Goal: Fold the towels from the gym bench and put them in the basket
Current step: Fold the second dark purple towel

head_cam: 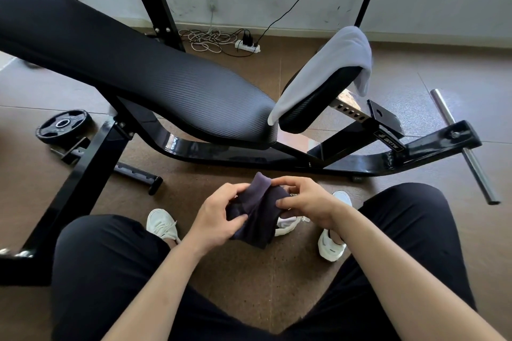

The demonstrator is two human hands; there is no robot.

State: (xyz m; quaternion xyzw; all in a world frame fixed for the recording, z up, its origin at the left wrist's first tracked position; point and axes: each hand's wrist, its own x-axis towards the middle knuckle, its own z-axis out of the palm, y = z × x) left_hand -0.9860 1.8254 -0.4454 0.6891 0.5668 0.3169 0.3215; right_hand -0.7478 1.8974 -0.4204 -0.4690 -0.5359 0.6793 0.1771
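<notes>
weight plate (64, 126): black, lying flat on the brown floor way over on the left, right by the frame's leg.
worktop (152, 77): black padded gym bench. The long back pad slopes from top left down to the middle, and the bit you can see is bare.
left shoe (162, 224): white sneaker on the floor, poking out beside the left knee. The legs are in black trousers.
left hand (219, 216): fingers curled round the left side of the dark towel, thumb on the near face, so it's properly gripping it.
power strip (248, 46): white, on the floor by the back wall, with a black plug in it and a tangle of white cable just left of it.
dark towel (257, 224): dark navy-purple, bunched and partly folded, held up between both hands above the floor in front of the worktop. It isn't touching the worktop.
right hand (307, 202): pinching the right side of the dark towel, fingertips on the top edge and thumb pressed on the near side.
right shoe (331, 249): white sneaker, just below the right wrist.
grey towel (340, 58): light grey, draped over the tilted-up seat pad at the right end of the worktop, hanging down both sides.
steel bar (465, 147): bare metal rod running through the frame's foot on the far right.
</notes>
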